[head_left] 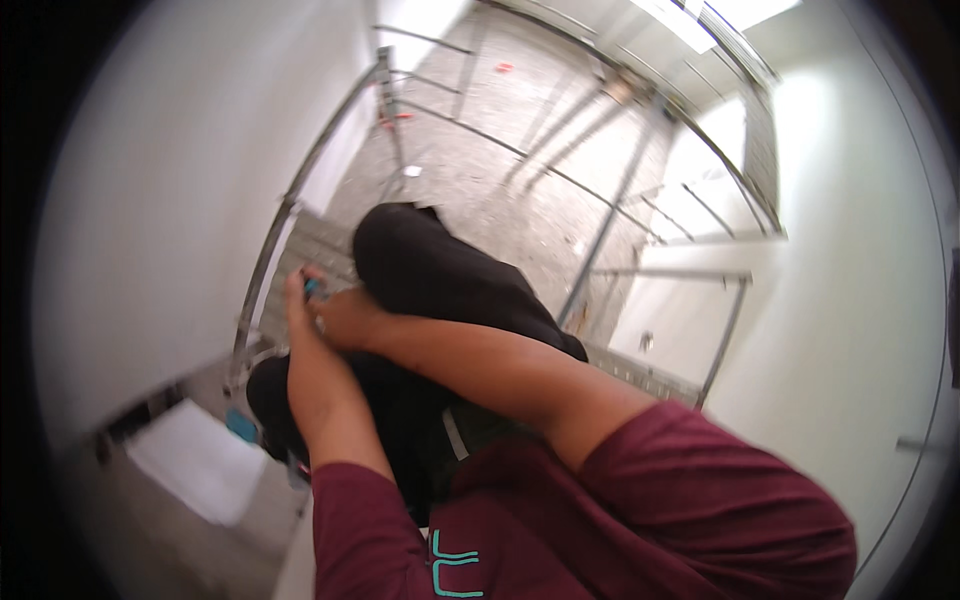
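My two hands meet in front of my bent knees, beside the left-hand wall. My left hand (297,288) has its fingers curled round a small blue object (314,288), blurred and mostly covered, so its kind does not show. Close against it, my right hand (346,318) is closed, with its fingertips by the same object. Whatever lies inside the right fingers is hidden. Both hands are above a grey perforated metal platform (325,240), next to my dark trousers (440,265).
Metal scaffold rails (270,240) run along the left wall (180,180), and more frames (720,160) stand at the right. Far below is a concrete floor (470,180) with scattered debris. A white sheet (197,460) lies at lower left, near a blue item (241,425).
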